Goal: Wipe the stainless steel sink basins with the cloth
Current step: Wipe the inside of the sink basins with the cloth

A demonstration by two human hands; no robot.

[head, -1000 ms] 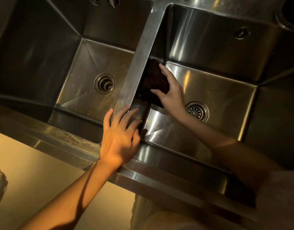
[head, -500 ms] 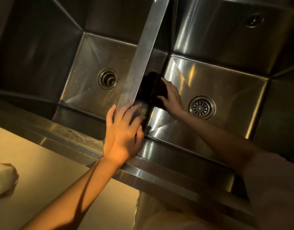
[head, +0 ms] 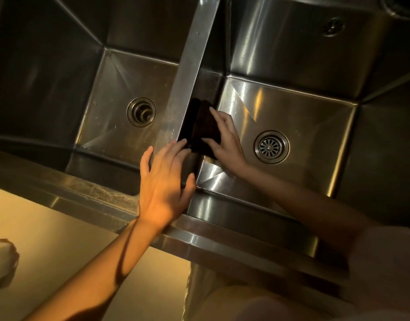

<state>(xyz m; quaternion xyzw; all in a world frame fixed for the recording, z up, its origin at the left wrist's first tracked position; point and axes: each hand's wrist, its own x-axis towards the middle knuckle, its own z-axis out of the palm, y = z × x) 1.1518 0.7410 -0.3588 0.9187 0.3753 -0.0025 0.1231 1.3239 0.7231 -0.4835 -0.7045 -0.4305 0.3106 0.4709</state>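
Observation:
Two stainless steel basins lie below me: the left basin and the right basin, split by a steel divider. My right hand presses a dark cloth flat against the right basin's left wall, beside the divider. My left hand rests with spread fingers on the divider's near end at the front rim, holding nothing. The cloth's left part merges into shadow.
The left drain and the right drain with its strainer sit in the basin floors. An overflow cap shows on the right basin's back wall. The front rim runs across, above a tan floor with a pale object at far left.
My right hand has slid the cloth along the right basin's left wall, lower and toward me. The view has shifted slightly. My left hand has stayed on the divider.

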